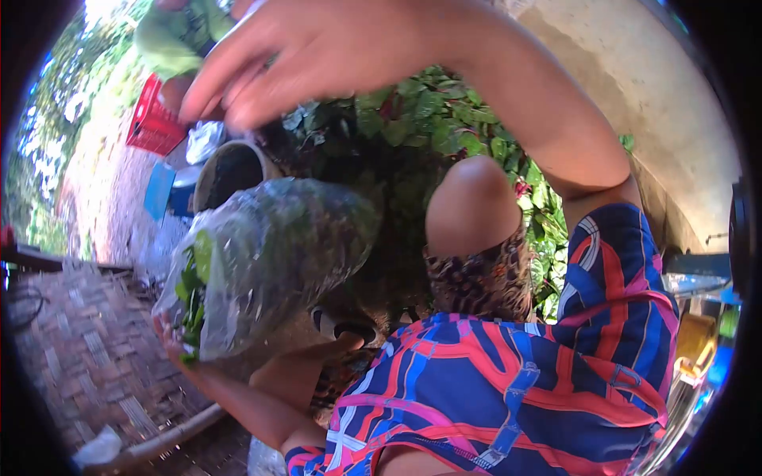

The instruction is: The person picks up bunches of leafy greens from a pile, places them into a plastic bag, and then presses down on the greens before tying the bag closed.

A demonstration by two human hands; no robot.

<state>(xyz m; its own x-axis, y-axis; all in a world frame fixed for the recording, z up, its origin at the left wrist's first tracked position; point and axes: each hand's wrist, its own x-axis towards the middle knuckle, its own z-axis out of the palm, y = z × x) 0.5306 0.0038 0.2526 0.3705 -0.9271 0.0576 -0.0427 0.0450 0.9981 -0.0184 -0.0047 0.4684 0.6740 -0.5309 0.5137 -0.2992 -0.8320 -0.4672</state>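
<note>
A clear plastic bag (278, 254) filled with leafy greens lies on its side in front of my body, its mouth facing left. Green leaves (193, 293) stick out at that mouth. My left hand (169, 339) grips the bag's lower edge there, its fingers partly hidden by the plastic. High in the view, my right hand (305, 59) is raised above the bag and slightly blurred. Its fingers stretch down to the left, with nothing seen in them. Behind the bag is a large pile of green leaves with reddish stems (429, 107).
A round tub (232, 170) stands just behind the bag, near a blue container (184, 190) and a red crate (155, 119). Another person in a green top (171, 36) is at the upper left. Woven matting (87, 341) lies at the left; a pale wall (643, 95) rises at right.
</note>
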